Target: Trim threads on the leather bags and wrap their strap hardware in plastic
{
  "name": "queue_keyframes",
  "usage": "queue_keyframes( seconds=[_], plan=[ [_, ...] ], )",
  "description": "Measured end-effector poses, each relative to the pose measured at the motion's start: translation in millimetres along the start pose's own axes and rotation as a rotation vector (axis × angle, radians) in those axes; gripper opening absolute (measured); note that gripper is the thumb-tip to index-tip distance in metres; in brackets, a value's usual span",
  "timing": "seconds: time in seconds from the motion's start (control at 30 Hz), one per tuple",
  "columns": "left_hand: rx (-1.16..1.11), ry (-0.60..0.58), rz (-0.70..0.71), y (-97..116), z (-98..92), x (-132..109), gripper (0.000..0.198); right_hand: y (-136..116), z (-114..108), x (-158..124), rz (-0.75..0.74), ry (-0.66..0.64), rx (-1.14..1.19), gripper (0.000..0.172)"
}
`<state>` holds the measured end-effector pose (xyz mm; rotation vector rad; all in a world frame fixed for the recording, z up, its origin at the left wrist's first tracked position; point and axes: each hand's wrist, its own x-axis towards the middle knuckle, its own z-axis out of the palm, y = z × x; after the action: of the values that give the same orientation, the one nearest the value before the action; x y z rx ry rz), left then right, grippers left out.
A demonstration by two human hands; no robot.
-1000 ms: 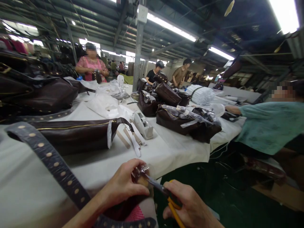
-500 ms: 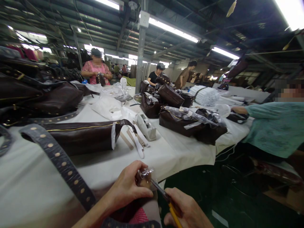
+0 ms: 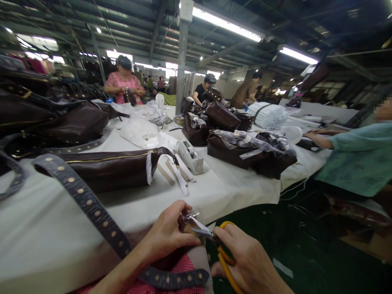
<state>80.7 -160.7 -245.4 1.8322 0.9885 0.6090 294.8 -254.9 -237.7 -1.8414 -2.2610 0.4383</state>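
and here the left hand (image 3: 170, 229) pinches something in clear plastic wrap (image 3: 192, 213) by the near edge of the white table (image 3: 226, 185); what's inside is mostly hidden. the right hand (image 3: 246, 258) curls around the scissors (image 3: 204, 232), blades parted right at the wrap. looks like the snipping step, and the next move seems to call for a steady pinch, blades clear of the left thumb.

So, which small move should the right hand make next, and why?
Probably close the scissors slowly: the right hand holds them with blades spread, tips at the clear plastic in the left hand, whose thumb is close by.
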Motion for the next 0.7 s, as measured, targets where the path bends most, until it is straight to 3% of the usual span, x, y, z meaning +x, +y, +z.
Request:
queue_keyframes(
  seconds=[0.23,0.33,0.53,0.7],
  plan=[
    [0.089,0.177,-0.030,8,13.4,-2,0.042,-11,2,1,0.077,0.057,0.051,0.032],
    [0.120,0.174,-0.024,8,13.9,-5,0.040,-10,7,2,0.068,0.109,0.030,0.032],
    [0.178,0.227,-0.004,7,18.7,-7,0.040,-10,8,3,0.075,0.085,0.034,0.032],
    [0.124,0.253,-0.028,13,26.6,-9,0.041,-7,13,1,0.043,0.087,0.178,0.025]
  ],
)
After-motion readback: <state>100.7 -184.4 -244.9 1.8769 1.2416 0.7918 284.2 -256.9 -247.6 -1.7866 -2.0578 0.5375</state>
